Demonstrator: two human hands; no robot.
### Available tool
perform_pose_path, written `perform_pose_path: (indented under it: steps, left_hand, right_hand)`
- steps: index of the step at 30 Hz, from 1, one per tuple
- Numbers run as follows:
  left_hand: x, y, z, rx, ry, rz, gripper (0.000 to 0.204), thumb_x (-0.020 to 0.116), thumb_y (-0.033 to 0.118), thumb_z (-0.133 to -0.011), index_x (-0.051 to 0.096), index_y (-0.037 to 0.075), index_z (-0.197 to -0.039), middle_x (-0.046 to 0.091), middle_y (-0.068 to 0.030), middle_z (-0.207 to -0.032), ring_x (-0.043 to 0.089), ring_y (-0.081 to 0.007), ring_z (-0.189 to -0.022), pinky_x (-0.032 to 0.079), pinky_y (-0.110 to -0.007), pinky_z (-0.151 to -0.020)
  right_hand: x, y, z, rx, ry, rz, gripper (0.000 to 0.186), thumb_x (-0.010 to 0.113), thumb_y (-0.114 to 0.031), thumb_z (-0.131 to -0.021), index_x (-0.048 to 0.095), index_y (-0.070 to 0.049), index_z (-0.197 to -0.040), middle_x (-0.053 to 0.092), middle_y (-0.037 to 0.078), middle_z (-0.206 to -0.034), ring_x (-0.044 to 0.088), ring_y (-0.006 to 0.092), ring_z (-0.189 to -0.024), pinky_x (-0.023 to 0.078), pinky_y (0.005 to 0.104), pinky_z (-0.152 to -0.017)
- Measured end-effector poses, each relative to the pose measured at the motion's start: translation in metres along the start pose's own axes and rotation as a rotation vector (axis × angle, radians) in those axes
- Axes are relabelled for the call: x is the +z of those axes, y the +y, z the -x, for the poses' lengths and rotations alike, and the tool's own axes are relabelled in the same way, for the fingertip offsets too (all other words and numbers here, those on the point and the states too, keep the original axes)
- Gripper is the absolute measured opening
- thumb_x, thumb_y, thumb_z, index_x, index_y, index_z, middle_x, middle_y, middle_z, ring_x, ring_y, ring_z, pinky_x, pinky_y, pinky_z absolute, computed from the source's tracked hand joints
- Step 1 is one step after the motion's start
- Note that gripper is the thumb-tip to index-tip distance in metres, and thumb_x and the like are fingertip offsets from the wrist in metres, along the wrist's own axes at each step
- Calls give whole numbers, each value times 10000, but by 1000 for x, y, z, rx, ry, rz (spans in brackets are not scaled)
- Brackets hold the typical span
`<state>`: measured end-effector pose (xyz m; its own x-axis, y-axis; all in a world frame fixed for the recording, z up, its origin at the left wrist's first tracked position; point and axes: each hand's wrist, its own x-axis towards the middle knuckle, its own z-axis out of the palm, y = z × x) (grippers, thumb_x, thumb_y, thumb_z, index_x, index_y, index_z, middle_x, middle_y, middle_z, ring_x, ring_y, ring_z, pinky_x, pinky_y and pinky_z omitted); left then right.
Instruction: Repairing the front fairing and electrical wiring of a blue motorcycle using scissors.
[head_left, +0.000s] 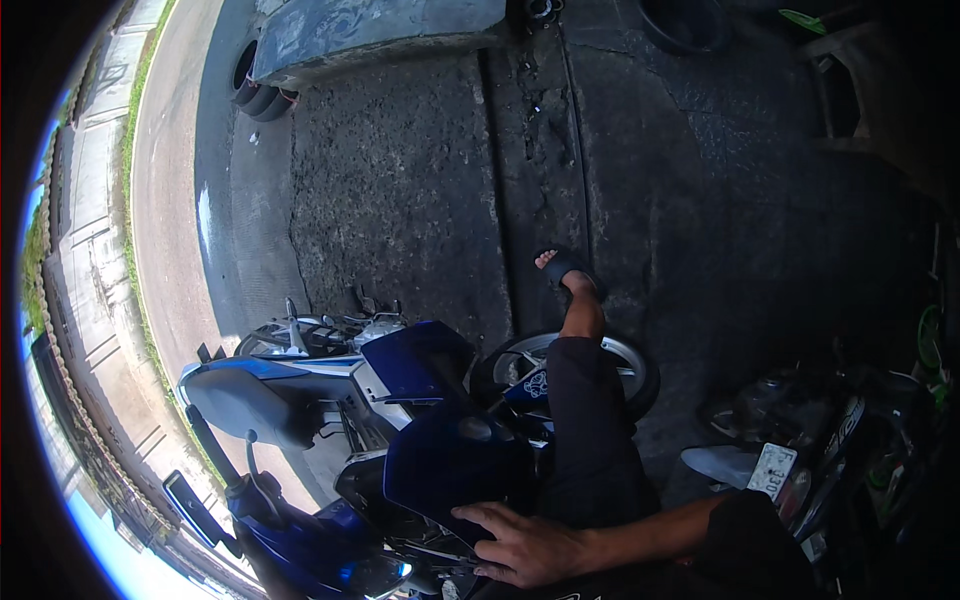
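My right hand (525, 548) reaches in from the lower right, below a dark sleeve. One finger lies stretched along the lower edge of a dark blue fairing panel (430, 465), and the others bend at that edge, gripping it. The panel is on the front of a blue motorbike, whose front wheel (640, 365) sits partly behind my leg. Nowhere in the picture does my left hand show.
My sandalled foot (570, 270) rests on dark concrete beside a long groove. A second motorbike (240, 395) with a grey seat stands left, another (830, 440) right. Tyres (262, 98) lie by a concrete block (380, 40); a black basin (685, 25) sits at the far right.
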<state>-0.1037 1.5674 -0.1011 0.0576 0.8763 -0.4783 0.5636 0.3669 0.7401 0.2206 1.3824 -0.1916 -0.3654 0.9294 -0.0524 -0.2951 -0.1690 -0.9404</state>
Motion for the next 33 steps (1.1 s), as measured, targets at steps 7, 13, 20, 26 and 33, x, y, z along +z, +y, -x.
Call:
perform_pose_path:
  steps: [7,13,20,26,33]
  left_hand:
    - [40,9,-32,85,-83,26,514,567,382,-957,530,37,-1337,566,-197,-1260,579,-249,-1075,464,-371,-906]
    - [68,18,-64,144,-145,44,470,574,342,-958,548,36,-1314,573,-206,-1237,591,-245,-1039,476,-365,-874]
    - [31,41,-62,211,8,1,419,583,295,-959,569,35,-1287,580,-216,-1211,606,-241,-997,490,-358,-837]
    - [-27,50,-26,224,241,-12,376,590,255,-960,587,34,-1264,586,-225,-1188,619,-237,-961,501,-353,-805]
    - [-85,33,32,-11,304,-2,591,646,284,-927,476,11,-1422,553,-179,-1371,555,-256,-1227,424,-395,-1040]
  right_hand:
    - [-1,1,0,12,-10,-6,278,692,-223,-907,615,34,-830,331,301,-1446,398,429,-1326,526,436,-965]
    - [-4,-1,0,22,-3,5,276,697,-217,-901,615,35,-826,348,297,-1429,404,426,-1321,522,429,-969]
    - [-23,-9,-5,104,-62,58,293,704,-230,-894,599,19,-780,415,317,-1353,498,424,-1236,569,442,-874]
    - [-45,-11,-2,200,-185,217,292,759,-209,-836,615,38,-777,466,293,-1276,581,381,-1097,567,384,-874]
    - [-58,-16,2,277,-353,312,239,743,-180,-836,633,32,-836,513,275,-1236,637,362,-1004,560,383,-793]
